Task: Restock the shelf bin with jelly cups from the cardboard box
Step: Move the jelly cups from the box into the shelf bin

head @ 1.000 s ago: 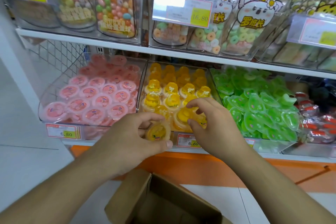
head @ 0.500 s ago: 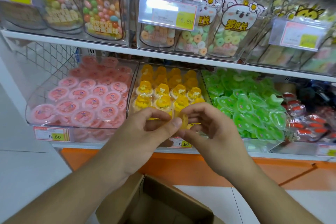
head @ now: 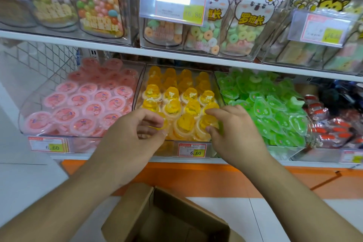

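The clear shelf bin in the middle of the lower shelf holds several yellow jelly cups in rows. My left hand is at the bin's front left, fingers curled around a yellow jelly cup that is mostly hidden by them. My right hand is at the front right, its thumb and forefinger pinching another yellow jelly cup in the front row. The open cardboard box sits below my arms; its inside is dark and I cannot see its contents.
A bin of pink jelly cups stands to the left and a bin of green jelly cups to the right. Red packets lie further right. The upper shelf hangs low above the bins. Price tags line the shelf edge.
My hands, which met over one yellow cup in front of the bin, have parted and moved forward. Each hand now rests on a cup in the front row.
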Motion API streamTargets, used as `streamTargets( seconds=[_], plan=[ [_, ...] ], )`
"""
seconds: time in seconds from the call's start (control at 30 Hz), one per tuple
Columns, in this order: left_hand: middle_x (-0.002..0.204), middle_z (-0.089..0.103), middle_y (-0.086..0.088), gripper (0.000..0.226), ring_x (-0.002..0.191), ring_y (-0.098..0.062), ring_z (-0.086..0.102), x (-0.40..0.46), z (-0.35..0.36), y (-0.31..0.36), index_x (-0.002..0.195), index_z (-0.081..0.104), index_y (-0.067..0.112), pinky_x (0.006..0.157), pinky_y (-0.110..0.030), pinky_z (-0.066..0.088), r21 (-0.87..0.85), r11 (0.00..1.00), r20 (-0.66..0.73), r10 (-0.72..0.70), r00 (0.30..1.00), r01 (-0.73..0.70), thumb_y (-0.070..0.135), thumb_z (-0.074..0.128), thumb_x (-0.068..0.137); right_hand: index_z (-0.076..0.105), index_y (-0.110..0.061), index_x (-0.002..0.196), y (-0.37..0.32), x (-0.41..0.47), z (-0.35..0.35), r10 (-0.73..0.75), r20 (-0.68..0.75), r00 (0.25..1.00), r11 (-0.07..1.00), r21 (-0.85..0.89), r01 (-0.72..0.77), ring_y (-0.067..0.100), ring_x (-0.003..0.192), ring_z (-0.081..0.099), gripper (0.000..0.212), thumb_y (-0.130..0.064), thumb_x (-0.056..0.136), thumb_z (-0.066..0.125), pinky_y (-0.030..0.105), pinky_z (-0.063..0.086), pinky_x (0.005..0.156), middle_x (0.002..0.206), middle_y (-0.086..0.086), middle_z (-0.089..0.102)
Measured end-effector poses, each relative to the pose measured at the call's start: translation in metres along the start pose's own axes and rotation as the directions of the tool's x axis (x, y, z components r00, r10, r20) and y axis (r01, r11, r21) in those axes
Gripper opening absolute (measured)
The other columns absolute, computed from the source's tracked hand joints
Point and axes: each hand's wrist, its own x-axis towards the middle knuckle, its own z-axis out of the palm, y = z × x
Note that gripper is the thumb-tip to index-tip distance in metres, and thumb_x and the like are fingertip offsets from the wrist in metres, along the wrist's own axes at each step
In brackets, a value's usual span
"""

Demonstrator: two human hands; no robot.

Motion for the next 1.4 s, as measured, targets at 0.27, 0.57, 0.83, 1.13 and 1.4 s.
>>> streamTargets(
  seconds=[0.27,0.57,0.83,1.13,1.4],
  plan=[
    [0.098,0.071,0.025,0.014,0.095,0.007,0.067,0.002,-0.003,-0.008,0.099,0.07,0.036,0.073,-0.008,0.047,0.042,0.998,0.026,0.047,0.999,-0.048,0.024,0.074,0.092,0.067,-0.021,0.135,-0.003,0.001,0.009,0.012,0.034,0.999,1.0,-0.028,-0.011,0.03,0.111,0.055,0.05,-0.028,0.087,0.079,0.042,0.05,0.095,0.111,0.005,0.07],
    [0.103,0.071,0.024,0.018,0.098,0.008,0.066,-0.005,-0.005,-0.012,0.102,0.072,0.037,0.08,-0.013,0.047,0.044,0.996,0.063,0.068,0.996,-0.071,0.022,0.072,0.093,0.065,-0.023,0.137,0.004,-0.008,0.0,-0.008,-0.019,1.0,0.999,0.053,0.009,0.029,0.117,0.057,0.053,-0.026,0.087,0.08,0.036,0.046,0.099,0.12,0.003,0.068],
    [0.107,0.068,0.02,0.018,0.096,0.002,0.066,-0.024,0.013,-0.055,0.108,0.066,0.036,0.08,-0.023,0.052,0.213,0.975,0.254,0.001,0.967,-0.057,0.027,0.072,0.094,0.076,-0.02,0.094,-0.033,-0.053,-0.005,-0.104,0.059,0.993,0.87,0.489,0.062,0.008,0.085,0.067,0.012,-0.01,0.087,0.075,0.021,0.051,0.071,0.091,-0.01,0.069],
    [0.161,0.037,0.015,0.05,0.145,-0.012,0.039,-0.045,0.052,-0.201,0.155,0.041,0.04,0.115,-0.033,0.037,0.426,0.895,0.398,-0.314,0.862,0.13,0.05,0.047,0.106,0.065,-0.04,0.131,-0.008,-0.176,0.167,0.071,0.855,0.514,0.793,0.264,-0.549,0.008,0.112,0.062,0.048,-0.014,0.092,0.073,0.029,0.057,0.096,0.121,-0.018,0.064],
    [0.167,0.02,0.024,0.057,0.153,-0.007,0.022,-0.064,0.073,-0.294,0.16,0.019,0.053,0.122,-0.034,0.02,0.306,0.896,0.452,-0.433,0.78,0.32,0.067,0.024,0.104,0.058,-0.05,0.137,-0.022,-0.221,0.265,0.02,0.934,0.357,0.677,0.25,-0.692,0.003,0.127,0.053,0.053,-0.03,0.092,0.077,0.03,0.043,0.112,0.136,-0.02,0.057]
  ],
)
